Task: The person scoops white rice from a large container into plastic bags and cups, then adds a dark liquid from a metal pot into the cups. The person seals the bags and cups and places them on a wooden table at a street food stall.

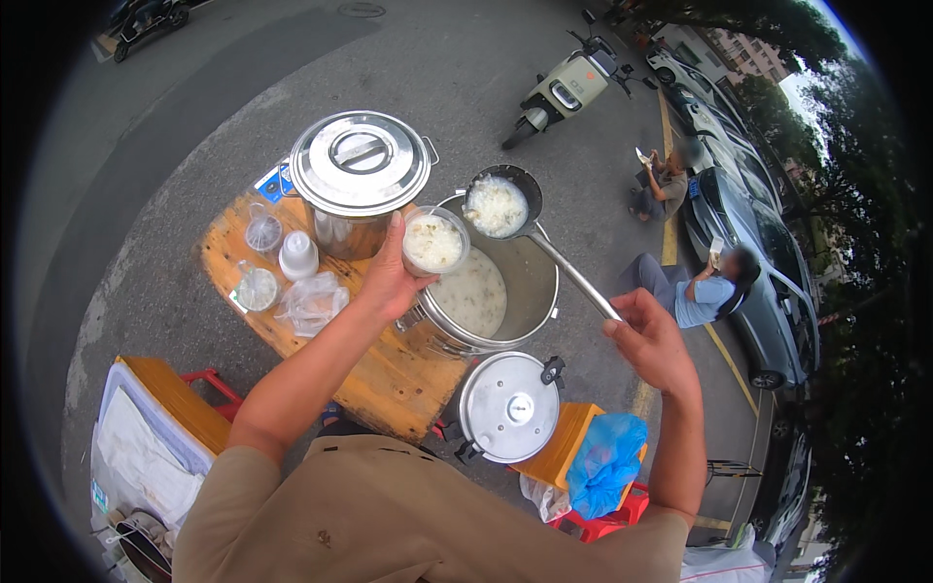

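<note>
My left hand [390,280] grips a clear plastic cup [436,240] filled with pale rice porridge flecked with darker bits. In my right hand [652,339] is the long metal handle of a ladle [503,202], its bowl loaded with the same porridge. The ladle bowl is raised over the far rim of an open stainless steel pot [531,291], just right of the cup. Porridge [470,295] lies low inside this pot, and the cup hides part of its left rim.
A lidded steel pot [361,164], stacked white cups [298,255] and bagged tubs [258,286] stand on the wooden table [386,379]. Close by are a clamp-lidded pot [510,408] and a blue plastic bag [605,463]. A scooter [568,91] and two seated people [660,182] are beyond.
</note>
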### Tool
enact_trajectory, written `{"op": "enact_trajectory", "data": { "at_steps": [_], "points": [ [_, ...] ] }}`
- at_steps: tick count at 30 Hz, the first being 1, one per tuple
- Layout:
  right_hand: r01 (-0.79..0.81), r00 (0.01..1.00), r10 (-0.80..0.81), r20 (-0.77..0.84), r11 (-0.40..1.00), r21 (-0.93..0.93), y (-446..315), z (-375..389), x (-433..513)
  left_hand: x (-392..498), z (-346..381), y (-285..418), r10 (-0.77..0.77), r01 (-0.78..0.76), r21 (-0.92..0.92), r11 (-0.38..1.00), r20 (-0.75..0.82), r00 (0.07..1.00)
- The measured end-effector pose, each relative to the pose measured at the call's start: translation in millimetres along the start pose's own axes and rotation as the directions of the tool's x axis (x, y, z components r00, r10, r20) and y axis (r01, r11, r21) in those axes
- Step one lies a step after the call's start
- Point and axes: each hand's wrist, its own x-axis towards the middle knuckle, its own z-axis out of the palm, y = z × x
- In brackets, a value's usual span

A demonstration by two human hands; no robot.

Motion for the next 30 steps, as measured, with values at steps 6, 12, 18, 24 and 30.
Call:
{"op": "enact_trajectory", "data": {
  "at_steps": [6,12,18,24,30],
  "points": [
    [0.16,0.986,-0.164,-0.03,0.982,-0.103,7,10,-24,12,12,-18,-0.053,0.054,-0.004,0.999,0.068,0.996],
    [0.266,0.941,-0.318,-0.116,0.907,-0.327,5,25,-39,10,16,-21,-0.079,0.081,-0.023,0.996,0.081,0.994],
    [0.039,0.998,-0.026,-0.049,0.958,0.283,39,5,-33,5,19,-19,-0.089,0.09,-0.005,0.996,0.088,0.992],
    [-0.094,0.995,0.095,0.015,0.929,0.359,61,12,4,-5,15,-14,-0.084,0.085,-0.008,0.996,0.083,0.993],
    [0.066,0.997,-0.076,-0.014,0.93,-0.361,122,82,88,-22,3,-8,-0.091,0.096,-0.027,0.995,0.156,0.984]
  ]
}}
